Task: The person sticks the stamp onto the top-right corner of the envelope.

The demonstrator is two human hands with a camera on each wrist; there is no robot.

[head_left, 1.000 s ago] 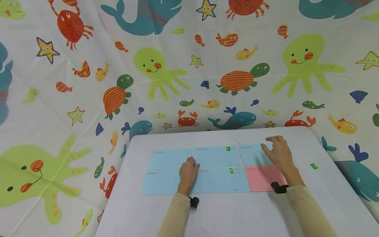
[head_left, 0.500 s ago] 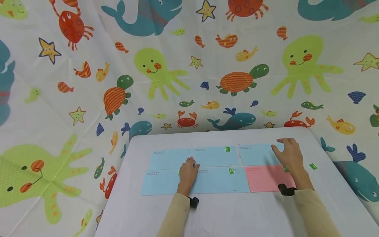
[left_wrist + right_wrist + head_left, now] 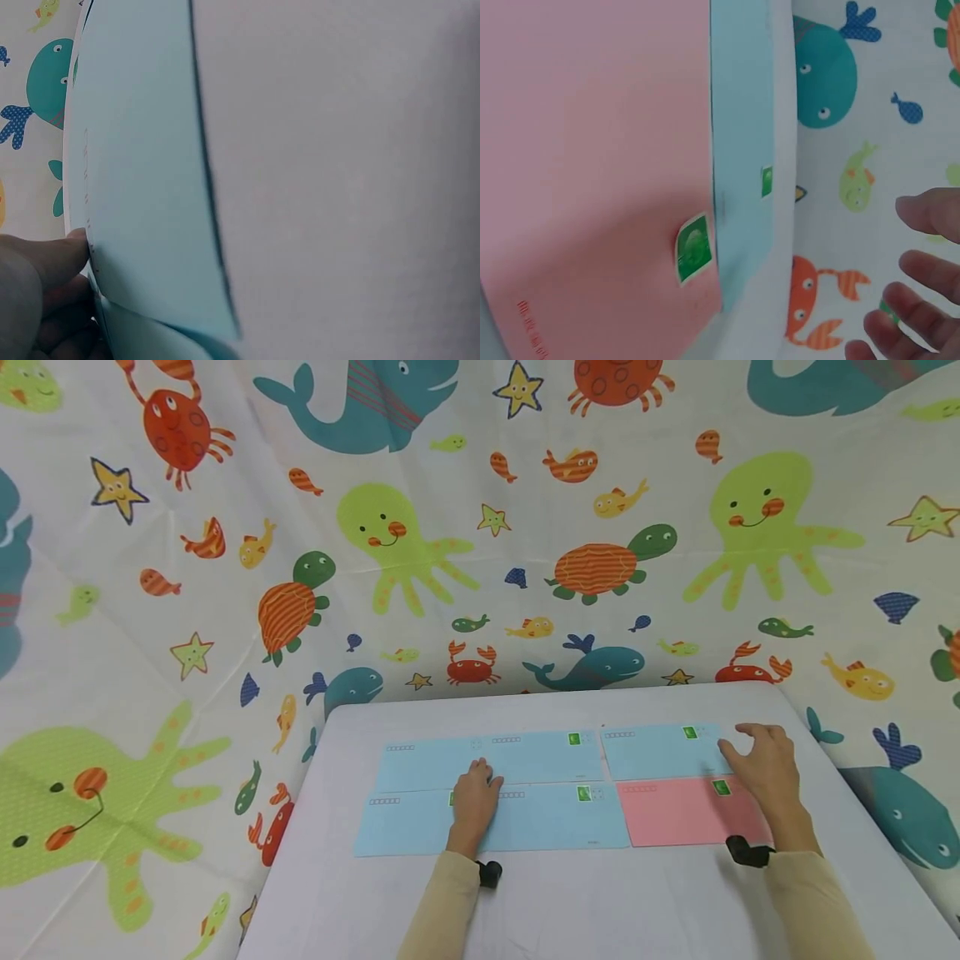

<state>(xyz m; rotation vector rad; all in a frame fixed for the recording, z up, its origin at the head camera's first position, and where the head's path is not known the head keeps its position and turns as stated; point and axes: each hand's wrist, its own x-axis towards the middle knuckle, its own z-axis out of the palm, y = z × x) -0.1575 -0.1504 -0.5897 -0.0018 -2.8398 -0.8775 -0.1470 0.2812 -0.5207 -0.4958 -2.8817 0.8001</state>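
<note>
My left hand (image 3: 475, 797) rests where several light-blue envelopes meet, partly covering them and a green stamp. In the left wrist view, its thumb and fingers lie by a blue envelope (image 3: 142, 150). My right hand (image 3: 772, 770) hovers at the right ends of a blue envelope (image 3: 652, 756) and a pink envelope (image 3: 682, 814). Its thumb stands apart from the fingers, and I see nothing held. The pink envelope bears a green stamp (image 3: 694, 249) at its corner; the blue one has another stamp (image 3: 767, 181). The loose stamp seen earlier is hidden in the head view.
The envelopes lie flat in two rows on a white-covered table (image 3: 555, 910). A curtain (image 3: 480, 568) printed with sea animals hangs behind it. Each wrist carries a small black camera, such as the right one (image 3: 748, 852).
My right hand has moved right, off the blue and pink envelopes' stamped corners and over the spot of the loose stamp. The left hand has stayed in place.
</note>
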